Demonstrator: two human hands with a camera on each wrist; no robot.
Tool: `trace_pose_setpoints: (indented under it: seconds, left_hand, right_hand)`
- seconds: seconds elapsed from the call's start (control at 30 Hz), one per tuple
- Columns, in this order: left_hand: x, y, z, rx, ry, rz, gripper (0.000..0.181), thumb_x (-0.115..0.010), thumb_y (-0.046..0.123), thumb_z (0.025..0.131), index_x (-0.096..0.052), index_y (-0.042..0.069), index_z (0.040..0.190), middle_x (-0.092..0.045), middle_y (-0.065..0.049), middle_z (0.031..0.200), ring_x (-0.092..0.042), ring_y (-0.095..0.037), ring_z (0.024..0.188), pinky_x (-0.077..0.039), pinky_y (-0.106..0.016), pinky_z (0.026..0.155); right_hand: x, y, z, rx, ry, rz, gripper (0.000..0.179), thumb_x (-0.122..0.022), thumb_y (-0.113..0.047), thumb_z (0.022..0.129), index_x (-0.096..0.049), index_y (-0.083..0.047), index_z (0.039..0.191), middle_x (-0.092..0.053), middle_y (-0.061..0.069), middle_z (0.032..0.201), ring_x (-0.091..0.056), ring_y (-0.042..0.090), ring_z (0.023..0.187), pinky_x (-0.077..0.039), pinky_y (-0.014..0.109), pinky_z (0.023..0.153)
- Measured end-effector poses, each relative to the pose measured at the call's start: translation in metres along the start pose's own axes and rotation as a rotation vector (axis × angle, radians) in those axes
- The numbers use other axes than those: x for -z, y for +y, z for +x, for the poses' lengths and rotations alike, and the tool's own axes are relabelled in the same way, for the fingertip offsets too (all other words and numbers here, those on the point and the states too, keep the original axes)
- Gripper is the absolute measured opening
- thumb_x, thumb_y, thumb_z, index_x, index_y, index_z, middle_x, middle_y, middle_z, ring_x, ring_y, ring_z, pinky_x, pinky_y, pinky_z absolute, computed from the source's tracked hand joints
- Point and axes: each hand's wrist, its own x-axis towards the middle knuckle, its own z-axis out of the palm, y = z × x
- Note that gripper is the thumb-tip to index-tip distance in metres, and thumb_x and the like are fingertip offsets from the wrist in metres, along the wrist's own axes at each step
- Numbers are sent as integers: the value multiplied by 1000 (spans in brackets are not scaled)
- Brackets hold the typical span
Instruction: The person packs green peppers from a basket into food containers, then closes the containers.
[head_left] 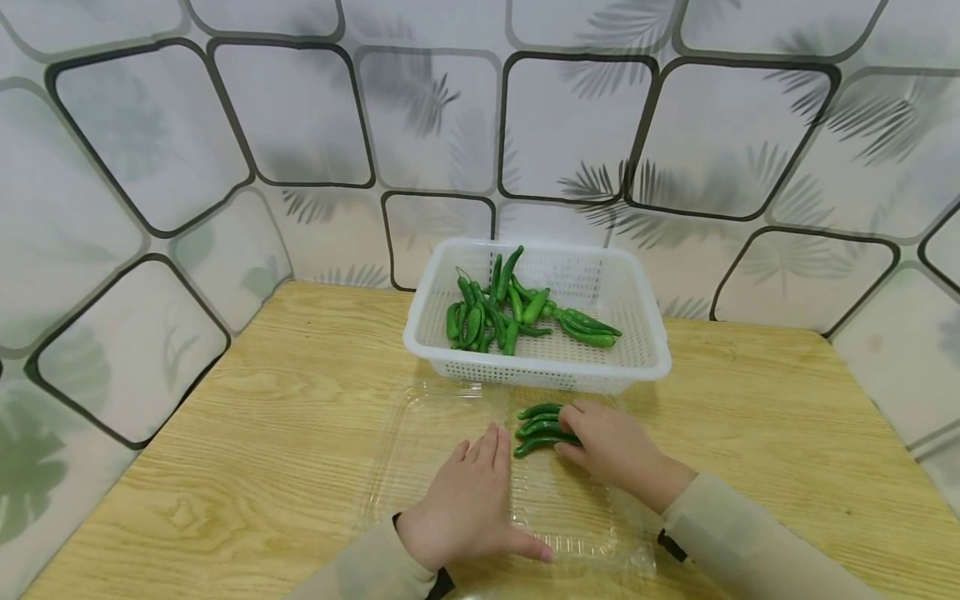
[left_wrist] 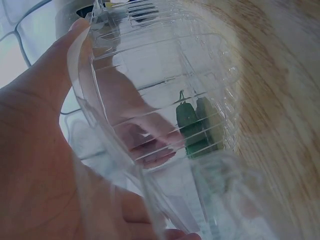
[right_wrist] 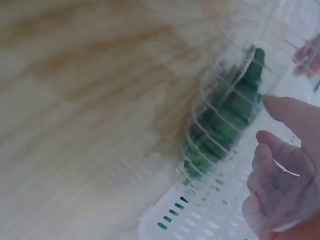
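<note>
A clear plastic clamshell box [head_left: 442, 442] lies spread on the table, its two halves side by side. Several green chili peppers [head_left: 536, 429] rest in a row at the far end of its right half. My right hand [head_left: 618, 450] is at their right ends, thumb and fingers touching them with a gap between; the right wrist view shows those fingers loosely bent beside the peppers [right_wrist: 225, 120]. Across the middle of the box rests my left hand [head_left: 468, 500], fingers extended together and thumb stretched right. In the left wrist view, clear plastic [left_wrist: 150, 55] partly overlaps this hand.
Behind the box stands a white perforated basket [head_left: 648, 312] holding more green peppers [head_left: 483, 312]. The wooden table [head_left: 247, 433] extends to both sides. A patterned cloth [head_left: 442, 117] hangs at the back and sides.
</note>
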Motion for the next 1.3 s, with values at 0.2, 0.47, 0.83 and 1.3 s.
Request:
trace_pose_setpoints:
  seconds: [0.2,0.47,0.83,1.3]
  left_hand:
    - [-1,0,1,-3,7,9,127,-53,85,60,-27,-9,142,-27,-25,146,-28,-30,135,-30,-46,104]
    - [-1,0,1,15,-2,1,129,-53,86,59,-26,-8,143,-25,-24,147,-27,-29,136,-27,-46,105]
    - [-4,0,0,22,-1,-12,130,-52,87,58,-25,-7,143,-24,-24,148,-26,-30,136,-27,-46,106]
    - [-3,1,-1,18,11,6,129,-53,86,58,-27,-7,143,-26,-24,147,-27,-29,135,-28,-46,105]
  right_hand:
    - [12,2,5,19,85,41,22,-72,-27,83,-59,-10,87,-54,-2,77,-51,9,62,-41,24,50]
    - [25,14,16,120,376,46,16,-75,-14,78,-60,-11,84,-54,-1,72,-49,9,59,-40,24,47]
    - [32,33,36,-64,302,142,8,-66,-17,87,-65,-9,89,-57,2,84,-55,17,73,-47,32,60]
    - [43,61,66,-324,-65,338,25,-52,-15,96,-62,4,109,-61,17,104,-58,31,95,-47,45,81]
